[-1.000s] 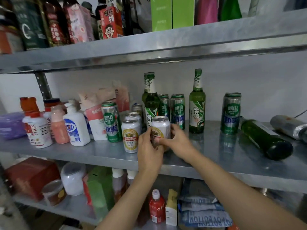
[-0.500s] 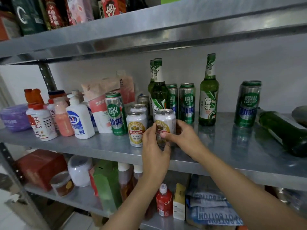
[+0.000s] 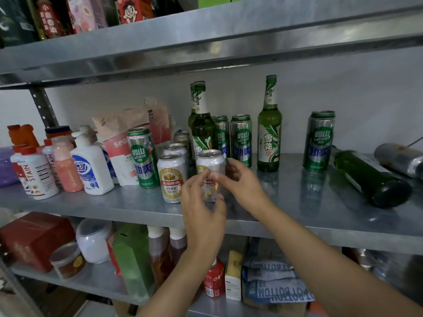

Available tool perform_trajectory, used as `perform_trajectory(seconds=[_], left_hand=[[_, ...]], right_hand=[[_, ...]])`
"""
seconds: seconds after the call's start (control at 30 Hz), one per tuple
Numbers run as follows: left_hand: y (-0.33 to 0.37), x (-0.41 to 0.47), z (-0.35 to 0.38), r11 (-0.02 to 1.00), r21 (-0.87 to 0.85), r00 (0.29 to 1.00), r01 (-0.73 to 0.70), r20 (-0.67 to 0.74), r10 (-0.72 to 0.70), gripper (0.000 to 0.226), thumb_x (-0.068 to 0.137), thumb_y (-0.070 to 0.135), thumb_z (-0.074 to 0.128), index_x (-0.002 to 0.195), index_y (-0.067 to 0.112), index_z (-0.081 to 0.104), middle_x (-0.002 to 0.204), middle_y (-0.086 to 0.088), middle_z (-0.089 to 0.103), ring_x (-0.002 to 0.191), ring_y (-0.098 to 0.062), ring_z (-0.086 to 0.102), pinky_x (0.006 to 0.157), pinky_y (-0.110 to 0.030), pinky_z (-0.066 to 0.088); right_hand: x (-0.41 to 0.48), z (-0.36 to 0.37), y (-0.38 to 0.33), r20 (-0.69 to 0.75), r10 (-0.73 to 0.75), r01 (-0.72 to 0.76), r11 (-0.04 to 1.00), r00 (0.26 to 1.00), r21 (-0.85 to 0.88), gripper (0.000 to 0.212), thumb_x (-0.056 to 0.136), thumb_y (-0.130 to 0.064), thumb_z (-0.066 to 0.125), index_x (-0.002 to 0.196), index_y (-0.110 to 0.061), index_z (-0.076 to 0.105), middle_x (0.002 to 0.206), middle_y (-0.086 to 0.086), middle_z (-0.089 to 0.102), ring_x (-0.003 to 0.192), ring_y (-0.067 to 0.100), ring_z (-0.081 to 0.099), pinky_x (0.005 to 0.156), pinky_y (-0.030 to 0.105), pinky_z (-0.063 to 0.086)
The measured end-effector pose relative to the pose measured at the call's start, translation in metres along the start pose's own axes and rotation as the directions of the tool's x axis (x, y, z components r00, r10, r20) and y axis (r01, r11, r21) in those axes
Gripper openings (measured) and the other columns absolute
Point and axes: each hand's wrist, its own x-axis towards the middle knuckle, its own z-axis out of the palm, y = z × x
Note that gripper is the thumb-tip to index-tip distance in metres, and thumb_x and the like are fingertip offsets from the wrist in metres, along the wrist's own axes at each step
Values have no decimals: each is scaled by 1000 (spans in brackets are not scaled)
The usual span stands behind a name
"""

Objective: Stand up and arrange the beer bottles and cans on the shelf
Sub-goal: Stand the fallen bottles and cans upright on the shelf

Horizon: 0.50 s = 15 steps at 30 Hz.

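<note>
Middle metal shelf [image 3: 297, 216], left to right. Left end: white stain-remover bottle [image 3: 37, 177], pink bottle [image 3: 67, 167], white pump bottle [image 3: 91, 167] with blue label, all upright near the front edge. Next, tall green-silver can [image 3: 143, 156] upright, then short white-gold can [image 3: 172, 178] upright close to the front edge, another short can [image 3: 175, 149] just behind it. Left hand [image 3: 202, 209] and right hand [image 3: 240, 181] both at a second short white-gold can [image 3: 210, 165], upright near the front edge just beside the first; fingers curled around its sides, thumbs meeting on its label. Contact looks loose and motion-blurred, so whether the grip is firm is unclear. Behind it: green bottle [image 3: 202, 124] upright toward the back edge, another hidden mostly behind; two tall green cans [image 3: 241, 139] upright; green bottle [image 3: 269, 124] upright. Further right, lone tall green can [image 3: 318, 140] upright. Right end: dark green bottle [image 3: 370, 177] lying on its side, base toward the front edge; silver can [image 3: 399, 159] lying beside it.
</note>
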Motion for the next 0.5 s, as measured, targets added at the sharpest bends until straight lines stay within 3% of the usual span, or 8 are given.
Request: perform_trajectory(seconds=[0.07, 0.13, 0.23, 0.3, 0.4, 0.5], left_hand=[[11, -3, 8, 998, -45, 999, -53, 2, 54, 51, 87, 7, 64, 129, 33, 50, 128, 8, 48, 124, -1, 45, 100, -12, 38], [22, -4, 21, 991, -113, 996, -66, 53, 73, 48, 88, 5, 63, 127, 31, 53, 125, 8, 50, 120, 2, 47, 96, -6, 36], [38, -6, 49, 984, -176, 981, -41, 178, 73, 44, 88, 6, 62, 127, 25, 56, 122, 9, 52, 119, -2, 50, 101, -17, 40], [48, -8, 70, 980, -197, 964, -27, 255, 78, 43, 88, 8, 62, 126, 26, 56, 121, 12, 51, 118, 1, 49, 102, -16, 39], [62, -8, 103, 975, -220, 916, 34, 398, 58, 42, 88, 11, 63, 122, 34, 55, 120, 18, 50, 114, 6, 49, 98, -7, 36], [78, 1, 141, 954, -223, 853, 198, 519, -56, 39, 87, 9, 67, 117, 33, 58, 123, 12, 56, 112, -1, 53, 102, -20, 41]], right_hand=[[-9, -16, -8, -78, 3, -3, 1000, 997, -2, 69, 82, -32, 75, 141, -13, 45, 125, -3, 59, 114, 7, 56, 99, 23, 46], [-17, -43, -19, -134, -11, 9, 1000, 991, -13, 66, 83, -30, 74, 140, -11, 45, 125, 3, 59, 114, 11, 57, 100, 28, 48], [-24, -101, -41, -234, -71, 40, 990, 970, -134, 62, 83, -31, 74, 136, -13, 49, 116, 0, 63, 106, 7, 61, 90, 20, 50], [-26, -145, -53, -316, -93, 13, 969, 944, -246, 59, 84, -31, 73, 135, -12, 50, 113, 1, 63, 102, 9, 62, 88, 21, 50], [-23, -208, -53, -478, -80, -116, 923, 875, -366, 54, 85, -25, 73, 132, -6, 53, 114, 11, 64, 102, 22, 63, 95, 33, 50], [-18, -256, -40, -577, -52, -293, 823, 815, -487, 56, 84, -28, 73, 131, -5, 55, 119, 16, 64, 108, 30, 61, 95, 35, 45]])
